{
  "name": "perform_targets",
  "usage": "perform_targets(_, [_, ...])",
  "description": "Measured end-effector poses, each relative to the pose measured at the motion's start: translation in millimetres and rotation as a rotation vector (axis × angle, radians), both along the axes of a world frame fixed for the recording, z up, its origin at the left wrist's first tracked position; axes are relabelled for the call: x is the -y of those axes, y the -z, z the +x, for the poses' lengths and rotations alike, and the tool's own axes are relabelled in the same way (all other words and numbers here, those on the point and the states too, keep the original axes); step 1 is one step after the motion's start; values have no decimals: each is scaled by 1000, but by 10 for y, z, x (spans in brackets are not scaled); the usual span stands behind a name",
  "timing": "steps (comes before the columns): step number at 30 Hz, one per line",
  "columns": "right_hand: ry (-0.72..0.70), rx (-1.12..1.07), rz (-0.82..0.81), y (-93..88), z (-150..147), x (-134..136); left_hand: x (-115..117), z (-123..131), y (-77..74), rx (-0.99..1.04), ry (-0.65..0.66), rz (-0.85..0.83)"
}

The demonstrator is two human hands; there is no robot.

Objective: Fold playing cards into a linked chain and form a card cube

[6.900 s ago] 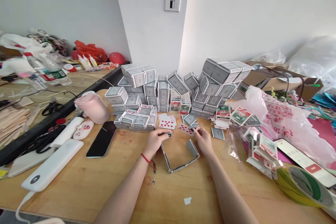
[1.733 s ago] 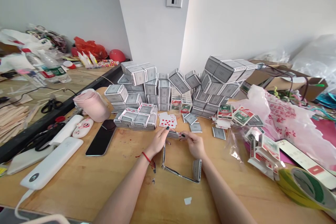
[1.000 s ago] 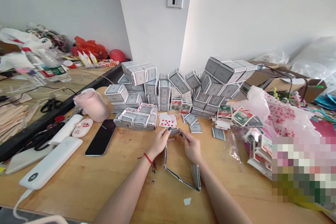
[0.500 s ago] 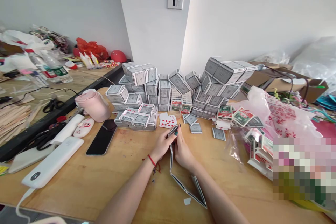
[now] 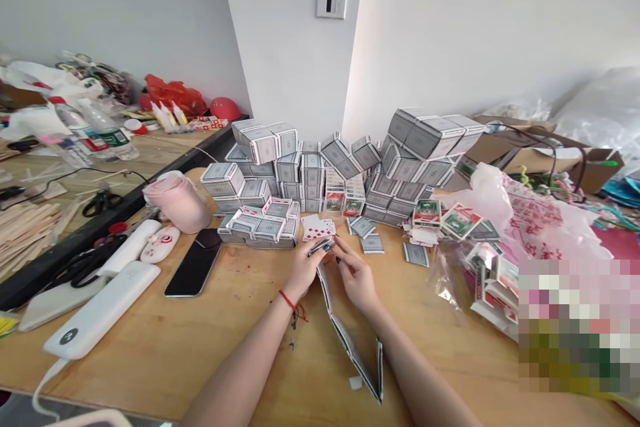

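Observation:
My left hand (image 5: 304,269) is closed around the upper end of a strip of joined playing cards (image 5: 343,336). The strip hangs in zigzag folds between my forearms, edge-on to the camera, its low end near a small white paper scrap (image 5: 355,382). At the strip's top, the fingertips of my right hand (image 5: 359,280) pinch the same end; the exact contact is partly hidden. Just beyond my hands lie face-up red-suit cards (image 5: 318,228). Several loose grey-backed cards (image 5: 373,243) rest to the right of them.
Stacked blocks of folded cards (image 5: 313,177) line the back of the wooden table. A phone (image 5: 193,263), a white power bank (image 5: 103,307) and a pink roll (image 5: 180,203) stand left. Card boxes (image 5: 461,221) and a plastic bag (image 5: 533,213) crowd the right.
The strip's top end has tilted over to the left in my left hand. My right hand has moved slightly right, its fingers now bent apart from the left palm. The strip's lower folds have swung.

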State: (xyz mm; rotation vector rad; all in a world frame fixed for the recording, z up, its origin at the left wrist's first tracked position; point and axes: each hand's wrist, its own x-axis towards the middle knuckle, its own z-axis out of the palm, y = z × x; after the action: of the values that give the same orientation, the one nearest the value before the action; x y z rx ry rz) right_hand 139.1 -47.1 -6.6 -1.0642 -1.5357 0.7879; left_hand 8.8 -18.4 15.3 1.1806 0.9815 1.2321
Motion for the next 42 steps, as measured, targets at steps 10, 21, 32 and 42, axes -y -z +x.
perform_targets(10, [106,-327,-278,-12,160,-97,27,-20,-32,-24,193,39])
perform_targets(21, [-118,-370,-317,-44,118,-58,116,-30,-95,28,288,69])
perform_targets(32, [13,15,-150,79,99,-32,69,2,17,-29,115,-17])
perform_targets(42, [-56,412,12,20,94,25,59,-9,42,71,196,33])
